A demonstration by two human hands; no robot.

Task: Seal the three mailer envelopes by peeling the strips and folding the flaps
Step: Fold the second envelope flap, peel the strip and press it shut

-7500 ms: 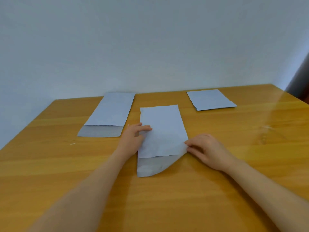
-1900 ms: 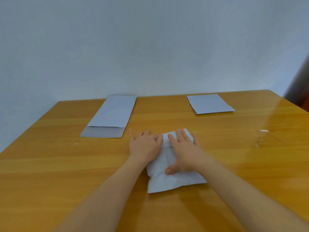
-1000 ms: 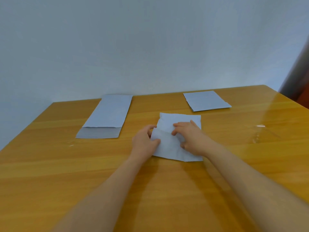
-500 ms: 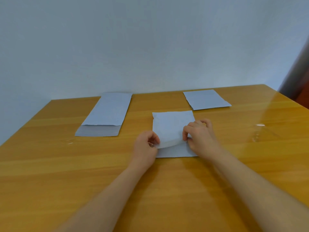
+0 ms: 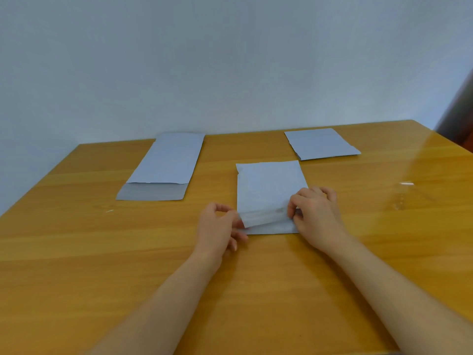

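Note:
A folded grey mailer envelope (image 5: 268,185) lies at the middle of the wooden table (image 5: 102,252). Its near edge is lifted off the layer beneath. My left hand (image 5: 220,226) pinches that lifted edge at its left corner. My right hand (image 5: 314,213) pinches the same edge at its right end. A longer mailer (image 5: 169,160) lies at the back left with its darker flap open toward me. A third, short mailer (image 5: 320,143) lies flat at the back right.
A pale wall rises directly behind the table's far edge. A clear peeled strip (image 5: 404,193) glints on the table to the right. A small scrap (image 5: 110,210) lies at the left. A dark upright thing (image 5: 460,119) stands past the right corner.
The middle mailer was folded, pressed flat and slid away from me. Since half a second ago both hands have lifted its near edge a little higher.

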